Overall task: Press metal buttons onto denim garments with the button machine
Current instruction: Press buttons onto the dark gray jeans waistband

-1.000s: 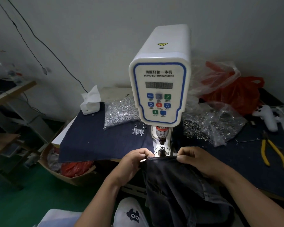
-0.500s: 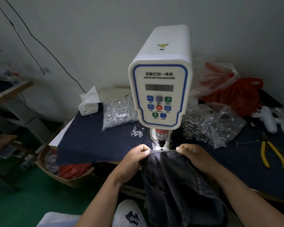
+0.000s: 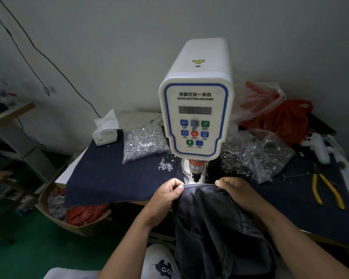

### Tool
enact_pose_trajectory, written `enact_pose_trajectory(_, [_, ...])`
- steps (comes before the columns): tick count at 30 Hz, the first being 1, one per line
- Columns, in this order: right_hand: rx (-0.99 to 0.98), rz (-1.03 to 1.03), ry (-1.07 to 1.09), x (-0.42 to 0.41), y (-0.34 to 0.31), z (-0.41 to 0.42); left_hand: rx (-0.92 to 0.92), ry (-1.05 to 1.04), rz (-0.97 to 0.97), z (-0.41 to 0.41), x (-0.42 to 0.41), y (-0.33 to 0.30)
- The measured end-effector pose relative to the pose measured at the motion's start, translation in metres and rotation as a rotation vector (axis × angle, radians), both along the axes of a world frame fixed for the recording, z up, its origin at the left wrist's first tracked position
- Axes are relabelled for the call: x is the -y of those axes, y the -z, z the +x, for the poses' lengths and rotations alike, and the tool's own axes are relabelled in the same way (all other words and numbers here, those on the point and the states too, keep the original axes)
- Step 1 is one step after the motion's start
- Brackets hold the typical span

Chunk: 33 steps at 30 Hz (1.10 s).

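Two hands, left hand (image 3: 165,195) and right hand (image 3: 237,191), pinch the denim garment (image 3: 214,224); its waistband edge spans horizontally between the fingertips, length hanging downward, beneath the button machine (image 3: 196,109).

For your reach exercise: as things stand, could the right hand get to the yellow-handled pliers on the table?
Probably yes. The pliers lie in the open on the dark cloth to the right, with nothing between them and the right hand. But that hand grips the denim garment and would have to let go first.

Table (image 3: 73,179) carries denim cloth (image 3: 113,178), button machine (image 3: 196,101).
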State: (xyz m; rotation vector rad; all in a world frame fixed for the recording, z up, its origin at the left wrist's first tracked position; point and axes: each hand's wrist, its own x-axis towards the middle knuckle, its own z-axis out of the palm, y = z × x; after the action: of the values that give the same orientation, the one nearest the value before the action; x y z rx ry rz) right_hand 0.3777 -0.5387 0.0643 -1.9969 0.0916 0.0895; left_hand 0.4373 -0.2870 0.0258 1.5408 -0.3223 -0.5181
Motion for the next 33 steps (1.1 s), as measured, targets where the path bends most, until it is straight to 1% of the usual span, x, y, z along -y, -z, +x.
enact_pose_trajectory(5, [-0.009, 0.002, 0.008, 0.000, 0.003, -0.001, 0.014, 0.007, -0.003, 0.001, 0.000, 0.005])
enact_pose_trajectory(27, [-0.028, -0.008, 0.011, -0.001, 0.002, -0.001, -0.032, -0.015, -0.029, 0.002, 0.003, 0.009])
enact_pose_trajectory(30, [-0.035, 0.027, 0.012, -0.002, -0.004, -0.004, -0.043, -0.015, -0.047, -0.001, 0.004, 0.003])
enact_pose_trajectory(33, [-0.055, 0.112, -0.028, -0.005, -0.009, -0.011, -0.060, 0.009, -0.063, -0.007, -0.002, -0.006])
